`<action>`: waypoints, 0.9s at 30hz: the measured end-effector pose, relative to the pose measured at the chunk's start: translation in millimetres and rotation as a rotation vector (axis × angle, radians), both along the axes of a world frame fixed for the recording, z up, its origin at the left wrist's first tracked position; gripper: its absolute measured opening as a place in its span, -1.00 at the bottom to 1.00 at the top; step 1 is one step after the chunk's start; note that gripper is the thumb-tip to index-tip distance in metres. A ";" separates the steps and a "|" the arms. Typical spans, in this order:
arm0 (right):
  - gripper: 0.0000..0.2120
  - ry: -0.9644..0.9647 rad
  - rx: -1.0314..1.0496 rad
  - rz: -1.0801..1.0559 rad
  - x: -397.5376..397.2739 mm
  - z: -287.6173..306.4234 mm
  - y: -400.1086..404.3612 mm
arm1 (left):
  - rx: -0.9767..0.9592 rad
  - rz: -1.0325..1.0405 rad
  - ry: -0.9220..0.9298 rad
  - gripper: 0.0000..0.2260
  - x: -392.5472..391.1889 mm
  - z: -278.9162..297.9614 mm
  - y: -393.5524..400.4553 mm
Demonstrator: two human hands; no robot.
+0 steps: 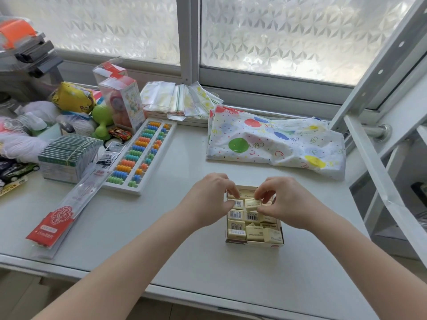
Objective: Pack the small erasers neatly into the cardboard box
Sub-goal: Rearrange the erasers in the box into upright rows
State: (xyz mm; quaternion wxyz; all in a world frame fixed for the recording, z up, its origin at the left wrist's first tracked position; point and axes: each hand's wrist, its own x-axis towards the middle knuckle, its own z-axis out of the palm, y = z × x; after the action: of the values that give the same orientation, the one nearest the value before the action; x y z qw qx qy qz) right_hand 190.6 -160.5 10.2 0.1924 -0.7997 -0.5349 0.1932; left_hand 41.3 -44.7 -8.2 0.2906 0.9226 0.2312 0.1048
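A small open cardboard box (254, 244) sits on the white table near its front middle, filled with several pale yellow wrapped erasers (254, 232), some showing barcodes. Both hands hover over the box's far half. My left hand (208, 199) has its fingertips on the erasers at the box's far left. My right hand (288, 202) pinches one tilted eraser (252, 203) sticking up above the others. The far row of the box is partly hidden by my fingers.
A colourful abacus (141, 155) lies left of the box, with a red-labelled plastic sleeve (67, 209), a card stack (67, 155) and toys (74, 100) further left. A balloon-print bag (277, 144) lies behind the box. Window frame at back, metal shelving (381, 144) at right.
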 end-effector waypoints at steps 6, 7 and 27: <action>-0.87 -0.009 -0.025 -0.032 -1.0 -5.0 3.6 | 0.113 -0.116 0.151 -0.81 16.0 4.1 -2.7; -0.88 -0.015 -0.030 -0.040 -0.4 -4.7 3.4 | 0.134 -0.136 0.169 -0.80 17.7 4.4 -3.1; -0.88 0.100 0.084 -0.089 -2.1 -8.4 -1.5 | 0.065 -0.183 0.026 -0.79 8.9 2.6 12.6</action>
State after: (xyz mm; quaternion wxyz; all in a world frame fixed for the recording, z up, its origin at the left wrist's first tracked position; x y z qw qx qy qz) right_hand 188.5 -161.9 1.8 0.2603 -0.8032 -0.4964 0.2016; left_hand 50.2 -32.1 -5.7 0.2658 0.9500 0.1463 0.0734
